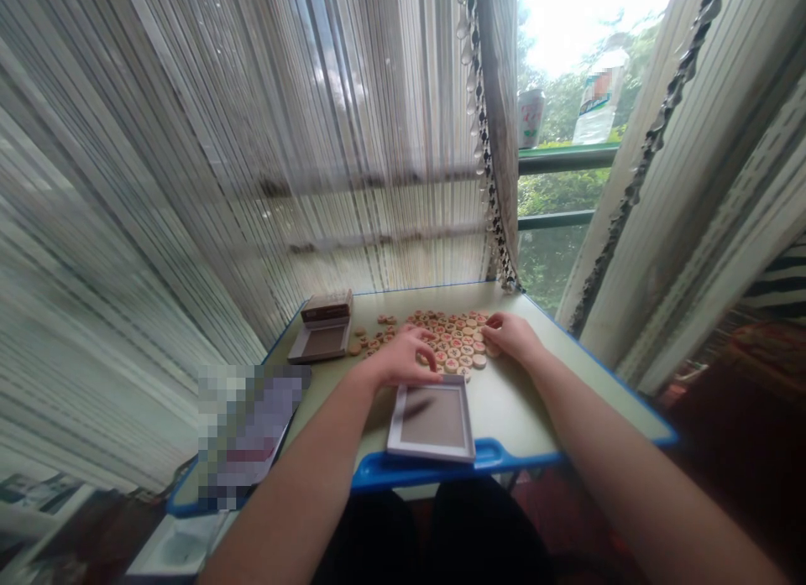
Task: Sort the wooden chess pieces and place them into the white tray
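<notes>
Many round wooden xiangqi pieces (454,344), several with red characters, lie spread in a single cluster on the table. My left hand (406,357) reaches over the cluster's near left side, its thumb and fingers apart and nothing visible between them. Just below it stands a shallow open box tray (434,417) with a pale rim and a bare brown bottom. At the cluster's right edge, my right hand (513,337) has its fingertips bent together on a piece, which they partly hide.
On the far left of the table (604,400) are another shallow tray (320,342) and a closed box (327,304). A flat, blurred-out item (258,430) lies at the left edge. Curtains hang behind; a can (530,119) and bottle (598,98) stand on the window ledge.
</notes>
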The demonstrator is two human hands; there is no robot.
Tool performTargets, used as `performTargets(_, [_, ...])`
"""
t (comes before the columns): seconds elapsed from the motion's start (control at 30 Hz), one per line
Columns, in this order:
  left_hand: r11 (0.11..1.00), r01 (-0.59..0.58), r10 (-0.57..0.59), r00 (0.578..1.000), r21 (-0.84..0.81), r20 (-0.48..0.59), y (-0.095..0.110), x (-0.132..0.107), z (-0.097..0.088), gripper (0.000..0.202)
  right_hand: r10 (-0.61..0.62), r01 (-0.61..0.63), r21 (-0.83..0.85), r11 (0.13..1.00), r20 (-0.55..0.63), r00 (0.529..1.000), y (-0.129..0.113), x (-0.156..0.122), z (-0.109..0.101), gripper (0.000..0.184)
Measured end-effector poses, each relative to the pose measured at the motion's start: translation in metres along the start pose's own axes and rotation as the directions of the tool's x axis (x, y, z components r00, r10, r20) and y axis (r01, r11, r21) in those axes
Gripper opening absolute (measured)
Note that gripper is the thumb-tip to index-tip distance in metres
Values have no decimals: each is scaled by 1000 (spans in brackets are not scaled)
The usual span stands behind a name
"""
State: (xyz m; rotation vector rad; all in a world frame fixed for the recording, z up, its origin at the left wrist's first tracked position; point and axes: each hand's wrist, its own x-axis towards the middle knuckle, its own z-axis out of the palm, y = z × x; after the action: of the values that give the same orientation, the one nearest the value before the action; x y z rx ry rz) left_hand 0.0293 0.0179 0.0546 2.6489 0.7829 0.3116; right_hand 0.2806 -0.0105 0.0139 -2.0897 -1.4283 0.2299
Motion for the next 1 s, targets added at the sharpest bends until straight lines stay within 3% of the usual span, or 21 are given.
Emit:
performTargets(0.1, [1000, 25, -24, 999, -2, 44, -1, 0, 2, 11, 34, -37, 133, 990, 23, 999, 2, 2, 3, 30])
performTargets(0.2, [1000, 2, -2, 1000, 0, 17, -3, 1, 6, 10, 43, -47, 188, 981, 27, 999, 2, 3, 4, 34])
performTargets(0.53, [998, -48, 52, 995, 50, -80, 3, 5, 14, 10, 5, -11, 118, 993, 45, 999, -7, 0, -4, 28])
performTargets(0.77, [998, -37, 42, 994, 53, -98, 6, 6, 15, 12, -172, 177, 111, 978, -56, 984, -3, 0, 3, 21])
performTargets(1.0, [996, -31, 43, 991, 88, -128, 3, 8, 17, 10, -144, 144, 133, 981, -4, 990, -4, -1, -1, 23])
